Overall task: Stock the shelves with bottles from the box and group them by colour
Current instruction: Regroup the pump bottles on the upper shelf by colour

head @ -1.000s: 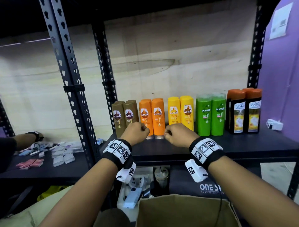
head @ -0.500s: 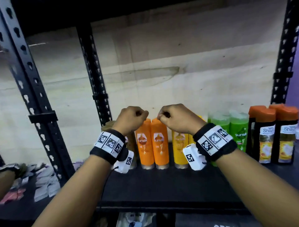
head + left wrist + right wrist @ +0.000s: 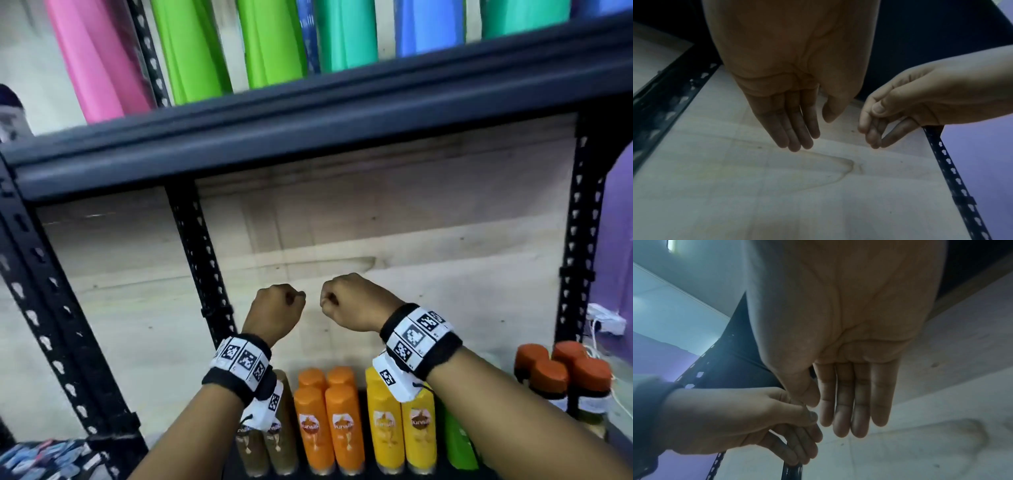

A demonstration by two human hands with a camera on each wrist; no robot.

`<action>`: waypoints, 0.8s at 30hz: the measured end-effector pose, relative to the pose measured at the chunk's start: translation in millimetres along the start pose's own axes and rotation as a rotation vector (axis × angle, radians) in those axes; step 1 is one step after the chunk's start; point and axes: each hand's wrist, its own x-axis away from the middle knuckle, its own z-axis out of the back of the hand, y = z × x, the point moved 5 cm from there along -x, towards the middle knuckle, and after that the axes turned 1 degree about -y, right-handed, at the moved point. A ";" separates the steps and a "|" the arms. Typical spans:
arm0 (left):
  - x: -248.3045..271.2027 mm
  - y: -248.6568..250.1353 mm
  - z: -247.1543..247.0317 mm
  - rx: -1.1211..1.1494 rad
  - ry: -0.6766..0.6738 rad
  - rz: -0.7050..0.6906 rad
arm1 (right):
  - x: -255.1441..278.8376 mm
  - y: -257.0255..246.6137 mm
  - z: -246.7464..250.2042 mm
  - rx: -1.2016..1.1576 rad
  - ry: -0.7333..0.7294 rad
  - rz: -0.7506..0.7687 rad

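Both my hands are raised in front of the pale back wall, above the row of bottles. My left hand [image 3: 278, 310] and right hand [image 3: 352, 301] look like fists, a small gap apart, holding nothing. In the left wrist view my left hand [image 3: 797, 126] has its fingers bent down together, and my right hand [image 3: 890, 116] has its thumb against curled fingers. Below stand brown bottles [image 3: 263, 442], orange bottles [image 3: 329, 418], yellow bottles [image 3: 400, 428], a green bottle [image 3: 459, 442] and dark bottles with orange caps [image 3: 561, 373], grouped by colour. The box is out of view.
A dark upper shelf [image 3: 308, 137] runs overhead with tall pink, green and blue items [image 3: 191, 51] on it. A perforated black upright [image 3: 202, 270] stands left of my left hand. Small packets [image 3: 51, 459] lie lower left. A white plug [image 3: 603, 318] sits far right.
Both hands have risen together from the shelf's front edge to well above the bottle tops. My view has tilted up, so the upper shelf shows and the box has left the frame.
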 end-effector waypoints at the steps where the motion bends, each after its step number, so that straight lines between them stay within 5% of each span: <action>1: -6.1 5.9 7.8 -0.030 -0.007 -0.005 | -4.1 -1.9 10.2 0.009 -0.016 -0.008; 16: -13.8 80.6 95.6 -0.329 -0.251 0.045 | 16.6 -31.7 111.5 -0.024 -0.256 -0.108; 24: 36.9 116.0 141.0 -0.295 -0.247 0.124 | 58.8 -79.5 152.3 -0.006 -0.276 0.032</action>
